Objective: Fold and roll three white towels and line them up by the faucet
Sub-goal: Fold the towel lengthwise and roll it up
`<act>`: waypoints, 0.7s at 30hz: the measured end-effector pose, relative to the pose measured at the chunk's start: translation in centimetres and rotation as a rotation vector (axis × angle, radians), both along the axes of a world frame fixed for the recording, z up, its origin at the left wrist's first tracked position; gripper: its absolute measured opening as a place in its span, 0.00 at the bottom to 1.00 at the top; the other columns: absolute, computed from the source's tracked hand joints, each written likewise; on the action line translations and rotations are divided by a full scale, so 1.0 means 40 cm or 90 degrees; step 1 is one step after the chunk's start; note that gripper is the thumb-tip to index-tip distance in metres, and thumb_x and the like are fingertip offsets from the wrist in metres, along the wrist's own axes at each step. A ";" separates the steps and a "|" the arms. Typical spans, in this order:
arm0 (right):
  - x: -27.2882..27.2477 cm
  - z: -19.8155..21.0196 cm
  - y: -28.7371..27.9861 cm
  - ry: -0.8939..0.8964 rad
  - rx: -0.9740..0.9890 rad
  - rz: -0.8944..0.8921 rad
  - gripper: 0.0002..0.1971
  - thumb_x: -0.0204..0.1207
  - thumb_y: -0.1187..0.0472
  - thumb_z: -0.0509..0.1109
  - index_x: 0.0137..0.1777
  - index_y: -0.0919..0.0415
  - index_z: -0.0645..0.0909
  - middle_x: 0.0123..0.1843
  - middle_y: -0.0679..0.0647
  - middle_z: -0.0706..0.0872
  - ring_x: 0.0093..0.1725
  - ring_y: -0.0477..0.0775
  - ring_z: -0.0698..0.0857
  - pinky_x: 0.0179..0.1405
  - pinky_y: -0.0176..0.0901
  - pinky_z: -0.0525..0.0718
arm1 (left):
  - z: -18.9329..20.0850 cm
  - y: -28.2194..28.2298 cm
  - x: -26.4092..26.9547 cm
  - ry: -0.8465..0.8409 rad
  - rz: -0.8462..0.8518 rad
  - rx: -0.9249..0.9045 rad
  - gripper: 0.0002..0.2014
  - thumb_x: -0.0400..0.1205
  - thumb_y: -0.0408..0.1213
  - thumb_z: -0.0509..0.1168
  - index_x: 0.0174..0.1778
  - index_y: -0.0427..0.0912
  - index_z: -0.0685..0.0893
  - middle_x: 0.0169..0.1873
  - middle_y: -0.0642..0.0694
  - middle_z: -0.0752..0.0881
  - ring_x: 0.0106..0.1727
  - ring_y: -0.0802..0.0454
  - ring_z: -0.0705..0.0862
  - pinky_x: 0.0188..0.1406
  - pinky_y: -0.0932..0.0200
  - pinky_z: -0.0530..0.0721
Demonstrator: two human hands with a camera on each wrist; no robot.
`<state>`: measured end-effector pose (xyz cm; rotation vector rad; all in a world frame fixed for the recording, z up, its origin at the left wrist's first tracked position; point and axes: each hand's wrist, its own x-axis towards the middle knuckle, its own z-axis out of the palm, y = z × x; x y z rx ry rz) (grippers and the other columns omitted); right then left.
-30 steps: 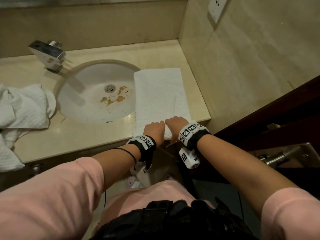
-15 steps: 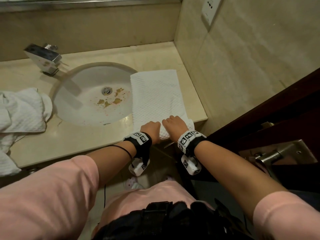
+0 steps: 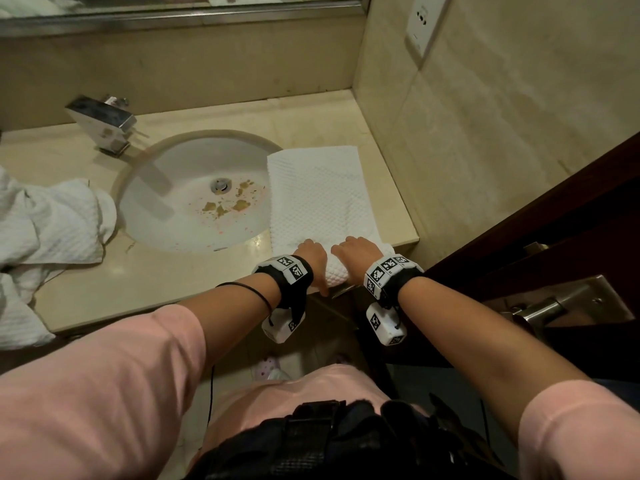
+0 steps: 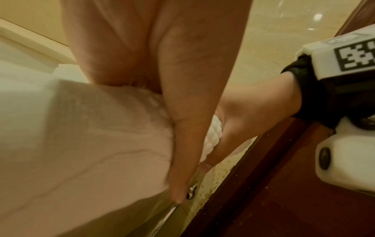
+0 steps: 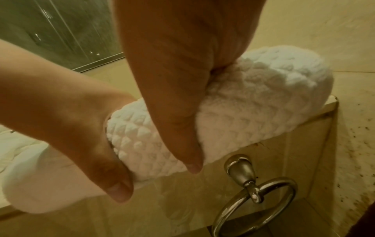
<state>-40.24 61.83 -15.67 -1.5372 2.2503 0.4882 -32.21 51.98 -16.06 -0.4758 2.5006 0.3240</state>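
Folded white towel (image 3: 317,195) flat along right side of tabletop (image 3: 194,285), near end rolled up at front edge. Left hand (image 3: 311,252) and right hand (image 3: 358,251) side by side, fingers curled over roll, thumbs behind it. Fingertips hidden, grip probably firm. Crumpled towels (image 3: 45,230) at left edge; faucet (image 3: 104,123) at back left.

Fingertips of left hand (image 3: 311,252) and right hand (image 3: 356,252) hidden behind rolled end of white waffle-weave towel (image 3: 317,199). Crumpled white towels (image 3: 45,233) left of oval white sink (image 3: 194,202) cut off by frame edge. Left-wrist view blurred.
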 end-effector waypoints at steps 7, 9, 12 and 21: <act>-0.002 0.007 0.009 -0.090 0.042 -0.066 0.33 0.59 0.46 0.84 0.62 0.53 0.76 0.54 0.51 0.82 0.54 0.54 0.81 0.55 0.46 0.80 | 0.015 0.006 0.000 -0.030 -0.017 0.010 0.34 0.66 0.56 0.78 0.61 0.39 0.81 0.57 0.41 0.78 0.60 0.47 0.75 0.52 0.58 0.77; -0.005 0.009 0.001 -0.113 0.055 -0.093 0.31 0.56 0.47 0.85 0.58 0.51 0.77 0.48 0.48 0.80 0.49 0.52 0.80 0.51 0.45 0.81 | 0.023 0.006 0.006 -0.028 0.003 0.020 0.34 0.64 0.54 0.80 0.61 0.38 0.81 0.56 0.41 0.78 0.57 0.47 0.78 0.49 0.59 0.80; -0.013 0.011 -0.016 -0.142 0.076 -0.119 0.30 0.53 0.48 0.86 0.53 0.48 0.77 0.47 0.45 0.83 0.47 0.51 0.83 0.51 0.49 0.85 | 0.029 0.011 0.016 -0.002 0.054 0.049 0.41 0.61 0.48 0.83 0.66 0.37 0.74 0.58 0.42 0.81 0.55 0.46 0.82 0.51 0.55 0.84; -0.009 -0.012 -0.024 -0.116 0.090 -0.128 0.40 0.53 0.44 0.86 0.65 0.56 0.77 0.59 0.54 0.75 0.60 0.57 0.79 0.60 0.53 0.83 | -0.017 0.036 0.084 0.106 -0.030 -0.073 0.38 0.65 0.46 0.81 0.66 0.37 0.69 0.62 0.40 0.76 0.62 0.43 0.77 0.59 0.53 0.76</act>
